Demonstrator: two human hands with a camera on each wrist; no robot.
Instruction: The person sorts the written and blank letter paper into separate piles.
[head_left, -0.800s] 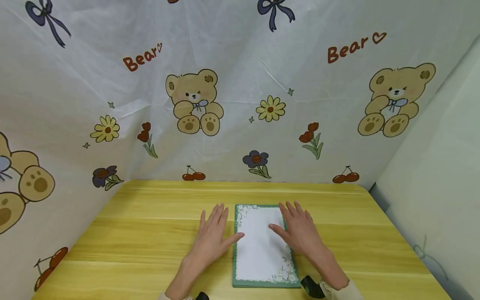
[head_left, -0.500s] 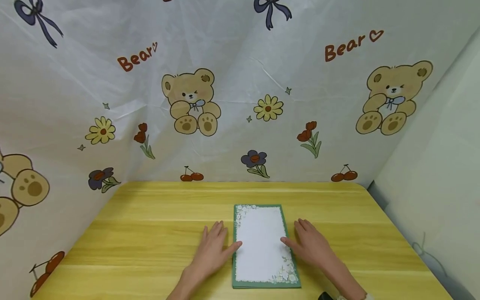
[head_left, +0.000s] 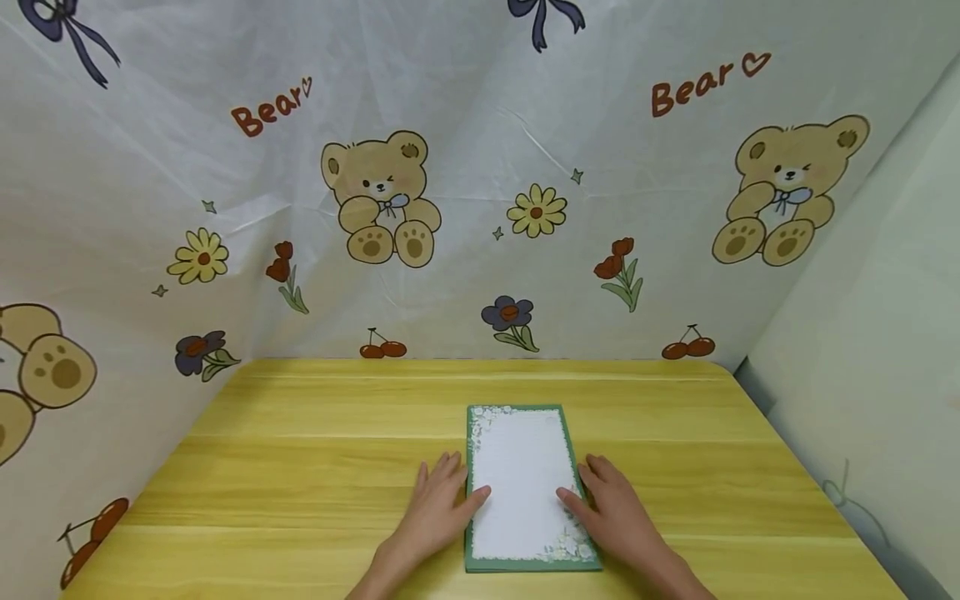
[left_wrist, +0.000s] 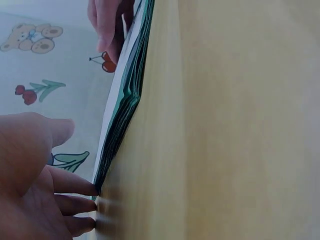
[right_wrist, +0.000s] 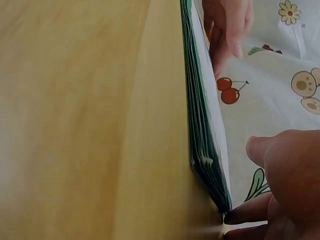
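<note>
Head view: left hand (head_left: 437,510) and right hand (head_left: 615,510), both loosely extended, gripped nothing, flanking the floral-bordered paper stack (head_left: 521,475); uneven pressure, I reckoned, could skew its sheets (left_wrist: 125,105).

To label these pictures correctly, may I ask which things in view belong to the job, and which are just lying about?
Likely part of the job:
paper stack, with green edges
left hand, at its left side
right hand, at its right side

Just surroundings:
table, under the stack
printed cloth, behind the table
</note>
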